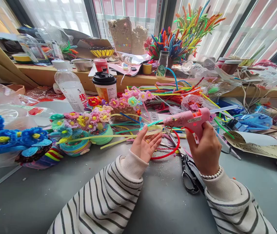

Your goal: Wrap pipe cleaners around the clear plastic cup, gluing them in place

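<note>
My right hand (205,149) grips a pink hot glue gun (187,120) by its handle. A small red light glows on the gun, and a clear glue stick (223,109) pokes out of its back. The nozzle points left, close to the turquoise pipe cleaner (156,123) at my left hand (145,144). That hand is turned palm up, thumb and finger closed on the pipe cleaner, the other fingers loosely spread. A pale yellow pipe cleaner (119,141) runs left from the same hand. Below the gun lie a curved red pipe cleaner (178,143) and black-handled scissors (189,175).
Pipe-cleaner flower pots (101,133) and large blue flowers (31,138) stand to the left. Behind are a water bottle (70,87), a lidded paper cup (105,87) and loose pipe cleaners (153,87). Kraft paper (257,144) lies right. A crowded sill (128,79) runs along the window.
</note>
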`<state>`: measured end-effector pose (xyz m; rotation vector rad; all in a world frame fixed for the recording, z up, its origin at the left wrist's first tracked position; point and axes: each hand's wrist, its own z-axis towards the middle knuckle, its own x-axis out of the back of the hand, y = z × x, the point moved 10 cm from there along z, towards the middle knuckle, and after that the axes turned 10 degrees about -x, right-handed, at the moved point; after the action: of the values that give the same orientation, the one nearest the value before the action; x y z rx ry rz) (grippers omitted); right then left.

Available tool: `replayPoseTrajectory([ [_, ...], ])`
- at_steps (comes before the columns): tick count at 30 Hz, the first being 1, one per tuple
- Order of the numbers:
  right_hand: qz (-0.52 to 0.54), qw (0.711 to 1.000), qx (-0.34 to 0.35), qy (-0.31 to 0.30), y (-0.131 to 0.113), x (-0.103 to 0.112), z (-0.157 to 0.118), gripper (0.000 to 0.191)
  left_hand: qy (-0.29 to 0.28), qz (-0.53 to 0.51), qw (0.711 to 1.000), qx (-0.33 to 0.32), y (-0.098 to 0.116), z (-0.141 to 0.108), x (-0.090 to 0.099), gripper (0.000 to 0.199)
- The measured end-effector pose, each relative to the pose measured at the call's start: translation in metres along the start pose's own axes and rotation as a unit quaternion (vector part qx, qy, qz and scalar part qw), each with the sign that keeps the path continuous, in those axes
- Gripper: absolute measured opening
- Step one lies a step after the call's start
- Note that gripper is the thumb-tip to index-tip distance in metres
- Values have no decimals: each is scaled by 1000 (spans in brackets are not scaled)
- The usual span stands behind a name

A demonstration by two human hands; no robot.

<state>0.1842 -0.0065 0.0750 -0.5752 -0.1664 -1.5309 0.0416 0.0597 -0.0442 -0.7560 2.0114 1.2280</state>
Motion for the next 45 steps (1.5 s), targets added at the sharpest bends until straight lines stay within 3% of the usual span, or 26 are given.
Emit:
replayPoseTrajectory([
  [45, -1, 1000, -6, 17, 6, 8, 0, 33, -45, 3, 999, 0, 1, -1, -6, 52],
])
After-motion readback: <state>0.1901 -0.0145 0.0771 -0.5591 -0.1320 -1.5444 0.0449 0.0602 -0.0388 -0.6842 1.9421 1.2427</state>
